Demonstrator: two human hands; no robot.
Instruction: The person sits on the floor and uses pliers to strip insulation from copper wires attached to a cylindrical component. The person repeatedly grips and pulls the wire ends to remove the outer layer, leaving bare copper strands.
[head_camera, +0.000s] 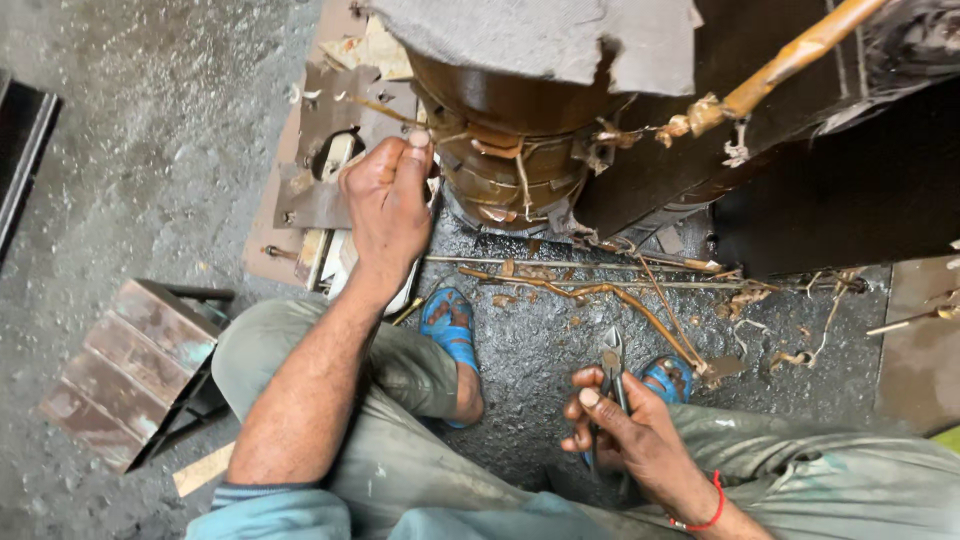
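The brown wound coil (510, 150) stands upright on the gritty floor ahead of the person's knees, its top hidden under a torn grey sheet (545, 35) and its right flank lost behind a dark slab. The left hand (388, 205) presses on its left edge, fingers close together, their tips against the frayed paper wrap — whether they pinch anything cannot be told. The right hand (625, 430) grips steel pliers (611, 368), fingers curled round the handles, jaws pointing up. Stripped brownish wires (600, 292) and flakes litter the floor, beside blue sandals (450, 325) and a rusty stool (130, 370).
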